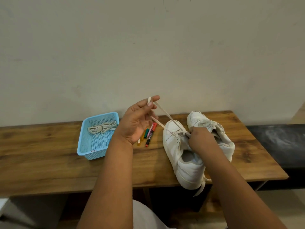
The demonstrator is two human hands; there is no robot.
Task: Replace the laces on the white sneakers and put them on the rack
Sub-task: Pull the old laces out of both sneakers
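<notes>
Two white sneakers stand on the wooden table [49, 171], toes toward the wall. The near sneaker [183, 156] has its lace [163, 113] drawn out in a taut loop up and to the left. My left hand [140, 119] is raised above the table and holds that loop, hooked around its fingers. My right hand [199, 138] pinches the lace at the eyelets on the near sneaker's tongue. One lace end hangs over the table's front edge by the heel. The far sneaker [212, 129] sits behind it, still laced.
A light blue perforated basket [85, 146] at the left holds a bundle of white laces [103, 128]. Several coloured markers [149, 134] lie between the basket and the sneakers. A dark bench [277, 142] adjoins the table on the right. A bare wall stands behind.
</notes>
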